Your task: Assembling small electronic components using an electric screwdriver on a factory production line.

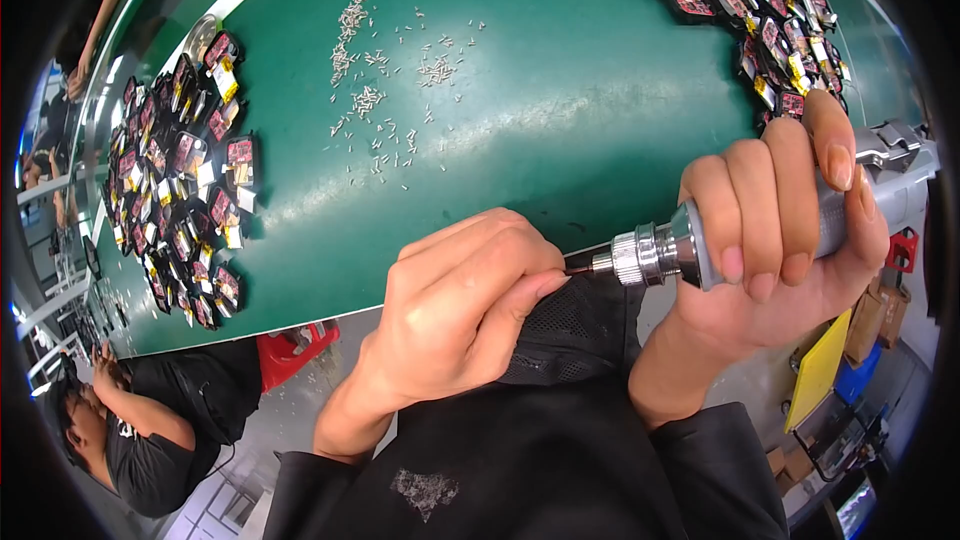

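My right hand [765, 230] is wrapped around a grey electric screwdriver [655, 255] with a silver chuck, held level with its bit pointing left. Thumb and forefinger of my left hand [460, 305] are pinched together at the tip of that bit. Whatever small thing sits between them is hidden by the fingers. Both hands are close to the near edge of a green table [560, 90], in front of my dark clothing. Farther off on the tabletop lie small silver screws [437, 70], scattered in loose clusters.
Small black housings with red circuit boards and silver battery cells form a heap at the left [185, 190] and another heap at the far right [775, 25]. A person in black [160, 430] sits at lower left, near a red stool [298, 352]. A yellow panel [820, 370] stands at lower right.
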A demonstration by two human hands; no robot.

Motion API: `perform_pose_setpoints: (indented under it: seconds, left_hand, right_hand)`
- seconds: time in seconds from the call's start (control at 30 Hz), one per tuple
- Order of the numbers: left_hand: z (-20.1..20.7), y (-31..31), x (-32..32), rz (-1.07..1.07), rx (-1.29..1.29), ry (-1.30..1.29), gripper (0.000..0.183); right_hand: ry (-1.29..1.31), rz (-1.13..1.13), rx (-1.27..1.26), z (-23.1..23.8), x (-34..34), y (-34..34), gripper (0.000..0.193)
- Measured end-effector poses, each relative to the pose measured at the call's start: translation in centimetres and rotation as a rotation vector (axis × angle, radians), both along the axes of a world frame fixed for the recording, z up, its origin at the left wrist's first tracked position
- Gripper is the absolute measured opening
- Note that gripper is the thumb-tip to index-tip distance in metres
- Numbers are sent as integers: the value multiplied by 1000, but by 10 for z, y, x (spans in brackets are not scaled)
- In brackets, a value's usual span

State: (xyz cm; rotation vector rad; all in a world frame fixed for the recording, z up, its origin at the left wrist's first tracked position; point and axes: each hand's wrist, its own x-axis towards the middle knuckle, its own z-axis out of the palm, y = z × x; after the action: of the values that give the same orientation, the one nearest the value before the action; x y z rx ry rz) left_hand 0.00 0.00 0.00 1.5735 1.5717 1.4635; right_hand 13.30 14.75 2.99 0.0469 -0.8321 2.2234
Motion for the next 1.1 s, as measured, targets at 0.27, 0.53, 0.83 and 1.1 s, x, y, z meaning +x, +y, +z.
perform_pose_setpoints:
  seconds: [0.27, 0.53, 0.83, 1.1]
  left_hand:
    - [-2, 0, 12, 97, -50, -134, 9]
    - [-3, 3, 11, 115, -37, -123, 10]
    - [40, -3, -71, 424, -157, 188, 25]
    - [48, 96, -207, 527, -351, 992, 25]
  right_hand:
    - [81, -129, -163, -6, -1, -6, 10]
    - [95, -159, -189, -10, 0, -4, 11]
    - [41, -257, -245, -15, 0, 8, 13]
    - [-38, -290, -325, -44, -8, -5, 14]
